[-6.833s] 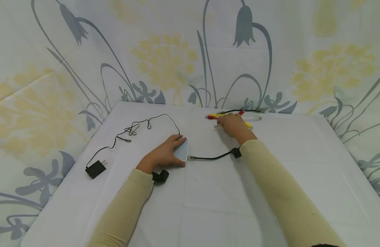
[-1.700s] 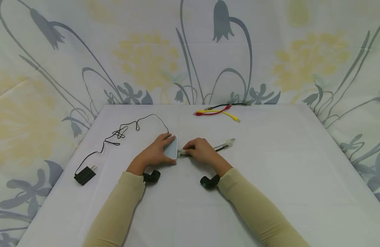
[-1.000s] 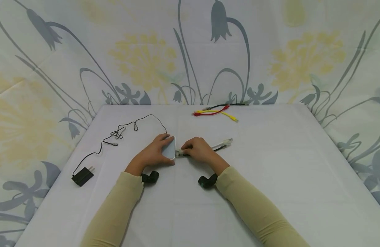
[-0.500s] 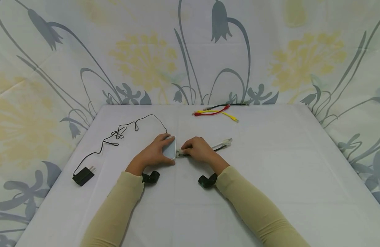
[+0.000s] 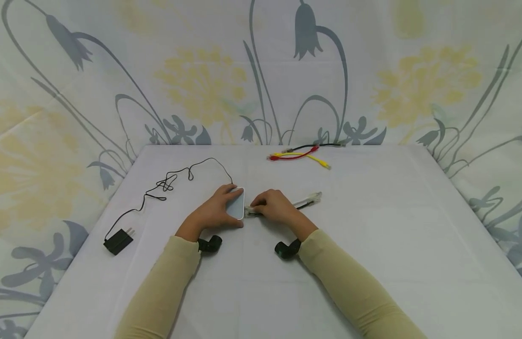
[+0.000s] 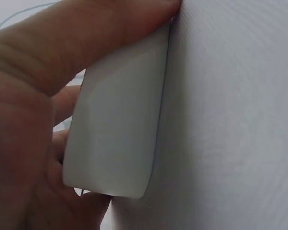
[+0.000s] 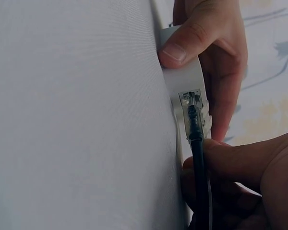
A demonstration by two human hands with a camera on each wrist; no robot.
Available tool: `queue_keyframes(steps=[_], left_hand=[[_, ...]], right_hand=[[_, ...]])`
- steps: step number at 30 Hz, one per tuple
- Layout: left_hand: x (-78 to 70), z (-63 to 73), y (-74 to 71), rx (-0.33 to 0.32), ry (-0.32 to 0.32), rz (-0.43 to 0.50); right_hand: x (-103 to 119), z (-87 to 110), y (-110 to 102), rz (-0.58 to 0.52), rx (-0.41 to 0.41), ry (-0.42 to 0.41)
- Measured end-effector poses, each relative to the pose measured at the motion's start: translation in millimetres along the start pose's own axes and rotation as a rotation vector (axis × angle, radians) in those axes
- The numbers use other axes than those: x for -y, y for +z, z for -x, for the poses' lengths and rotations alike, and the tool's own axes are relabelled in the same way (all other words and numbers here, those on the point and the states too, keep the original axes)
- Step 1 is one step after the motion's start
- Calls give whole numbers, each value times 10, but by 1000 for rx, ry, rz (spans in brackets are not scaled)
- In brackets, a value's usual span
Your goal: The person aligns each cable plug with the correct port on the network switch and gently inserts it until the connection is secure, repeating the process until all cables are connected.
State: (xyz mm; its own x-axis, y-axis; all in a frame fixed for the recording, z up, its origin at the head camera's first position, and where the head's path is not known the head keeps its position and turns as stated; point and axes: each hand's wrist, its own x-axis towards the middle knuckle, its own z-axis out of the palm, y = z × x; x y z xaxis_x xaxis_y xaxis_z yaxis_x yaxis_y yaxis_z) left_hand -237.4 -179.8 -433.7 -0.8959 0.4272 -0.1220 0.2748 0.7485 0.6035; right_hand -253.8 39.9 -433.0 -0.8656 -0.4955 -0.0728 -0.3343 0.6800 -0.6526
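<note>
My left hand (image 5: 216, 211) grips a small white network switch (image 5: 236, 207) on the table, thumb and fingers on its opposite edges. The left wrist view shows the thumb across the smooth white box (image 6: 120, 129). Just right of the switch, my right hand (image 5: 278, 208) pinches a white network cable (image 5: 302, 199) near its clear plug. The right wrist view shows a black network cable (image 7: 199, 167) seated in one port. Beside it, the white cable's plug sits at the neighbouring port, partly hidden by the black one. Both cables trail rightward under my right hand.
A black power adapter (image 5: 118, 241) lies at the left; its tangled thin cord (image 5: 165, 183) runs to the switch's far side. At the back lie a red cable (image 5: 292, 157), a yellow cable (image 5: 322, 163) and another black cable (image 5: 316, 145). A floral curtain (image 5: 261, 70) stands behind.
My right hand has come from the cable pile at the back to the switch, bringing the white cable. Over the last second both hands have stayed in place.
</note>
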Motion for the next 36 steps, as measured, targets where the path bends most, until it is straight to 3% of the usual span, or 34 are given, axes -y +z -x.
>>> queue_keyframes(steps=[8,29,36], left_hand=[[19,3,3,-7,-5,-5],[20,13,14,-12,-9,15],[32,11,19,-14,-3,6]], right_hand=[[13,24,-6,23,19,-18],[40,-36,-165,216,140,-193],[53,-59,-218,244,180,-202]])
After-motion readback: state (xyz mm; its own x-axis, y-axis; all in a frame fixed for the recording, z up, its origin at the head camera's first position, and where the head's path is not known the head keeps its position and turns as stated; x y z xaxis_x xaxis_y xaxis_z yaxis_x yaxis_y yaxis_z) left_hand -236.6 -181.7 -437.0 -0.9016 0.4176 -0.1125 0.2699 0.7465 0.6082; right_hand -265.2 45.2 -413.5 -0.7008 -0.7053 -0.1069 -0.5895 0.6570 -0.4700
